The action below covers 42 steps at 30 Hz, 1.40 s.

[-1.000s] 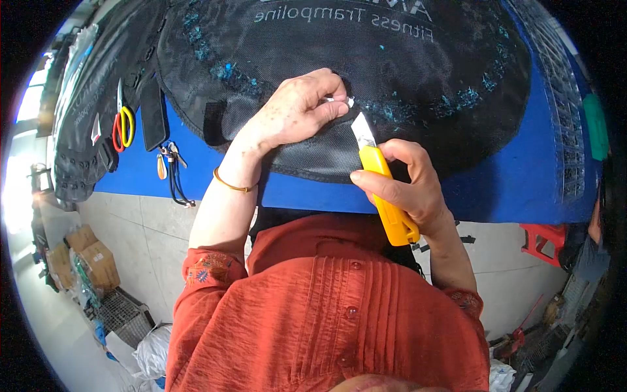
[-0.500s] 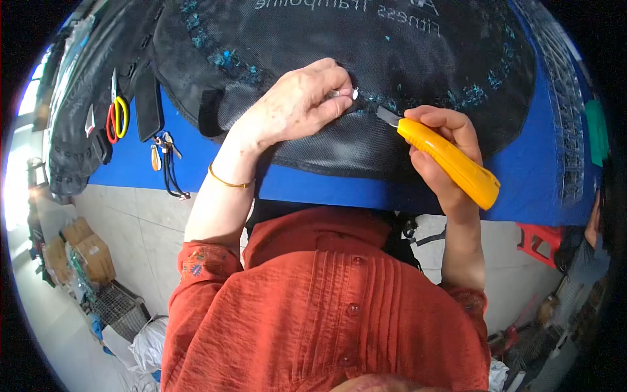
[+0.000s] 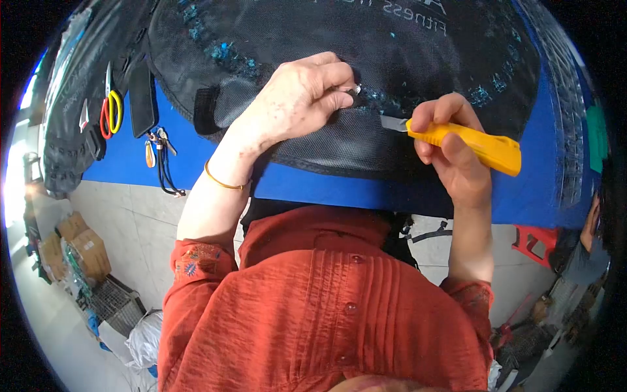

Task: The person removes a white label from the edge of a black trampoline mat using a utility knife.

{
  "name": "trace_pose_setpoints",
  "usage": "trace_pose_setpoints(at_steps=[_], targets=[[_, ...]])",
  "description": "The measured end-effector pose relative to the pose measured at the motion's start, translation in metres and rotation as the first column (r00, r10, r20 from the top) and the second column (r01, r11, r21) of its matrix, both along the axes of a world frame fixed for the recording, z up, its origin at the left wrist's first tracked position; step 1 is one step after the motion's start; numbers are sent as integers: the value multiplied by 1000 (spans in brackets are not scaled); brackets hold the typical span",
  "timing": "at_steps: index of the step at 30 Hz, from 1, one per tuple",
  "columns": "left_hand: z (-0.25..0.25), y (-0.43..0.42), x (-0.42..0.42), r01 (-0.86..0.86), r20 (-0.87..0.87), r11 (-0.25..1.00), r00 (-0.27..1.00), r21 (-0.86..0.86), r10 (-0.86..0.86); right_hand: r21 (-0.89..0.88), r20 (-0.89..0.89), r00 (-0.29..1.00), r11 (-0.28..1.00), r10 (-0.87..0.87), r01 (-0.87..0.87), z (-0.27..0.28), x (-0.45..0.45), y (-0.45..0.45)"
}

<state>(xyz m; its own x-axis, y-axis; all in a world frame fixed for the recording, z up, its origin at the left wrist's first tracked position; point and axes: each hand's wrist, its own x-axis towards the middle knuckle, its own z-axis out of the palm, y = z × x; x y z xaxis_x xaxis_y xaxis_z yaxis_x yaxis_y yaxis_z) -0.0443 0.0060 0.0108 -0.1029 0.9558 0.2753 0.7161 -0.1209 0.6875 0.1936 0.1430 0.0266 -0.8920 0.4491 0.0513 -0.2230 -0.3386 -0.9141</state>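
Note:
Black mesh fabric point(image 3: 339, 140) with mirrored "Fitness" lettering lies across the blue table point(image 3: 294, 192). My left hand point(image 3: 304, 98) rests on it, finger and thumb pinched on a small whitish piece point(image 3: 356, 89) that is mostly hidden. My right hand point(image 3: 457, 147) is wrapped round a yellow utility knife point(image 3: 490, 149). Its blade point(image 3: 393, 123) points left over the mesh, a little right of and below my left fingertips. Bits of blue-green thread point(image 3: 379, 100) lie in a curved band on the fabric.
On the left are red-and-yellow scissors point(image 3: 111, 112), a dark phone-like object point(image 3: 142, 101), keys on a cord point(image 3: 162, 147) and a small blade point(image 3: 84, 116). A wire rack point(image 3: 567, 124) is at the right. Cardboard boxes point(image 3: 89, 251) and a red stool point(image 3: 535, 243) stand below table level.
My right hand has moved right with the knife, and the knife has turned from steep to nearly level, blade pointing left. My left hand keeps its pinch. The view has shifted slightly.

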Motion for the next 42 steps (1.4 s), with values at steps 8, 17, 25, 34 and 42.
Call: trace_pose_setpoints(at_steps=[8, 17, 25, 34, 42], targets=[[-1, 2, -2, -8, 40, 999, 999, -38, 10, -63, 159, 986, 997, 53, -43, -1, -32, 3], [-5, 3, -3, -1, 6, 1000, 1000, 0, 1, 11, 266, 964, 1000, 14, -17, -9, -39, 2], [-5, 3, -4, 8, -11, 1000, 1000, 14, -8, 23, 268, 963, 1000, 13, -20, -10, -40, 1], [-6, 5, -2, 24, -30, 999, 999, 49, -22, 90, 254, 967, 996, -7, -16, -15, -38, 0], [-6, 5, 0, 19, -54, 998, 998, 56, -16, 138, 217, 974, 990, -70, 40, -21, -32, -9]])
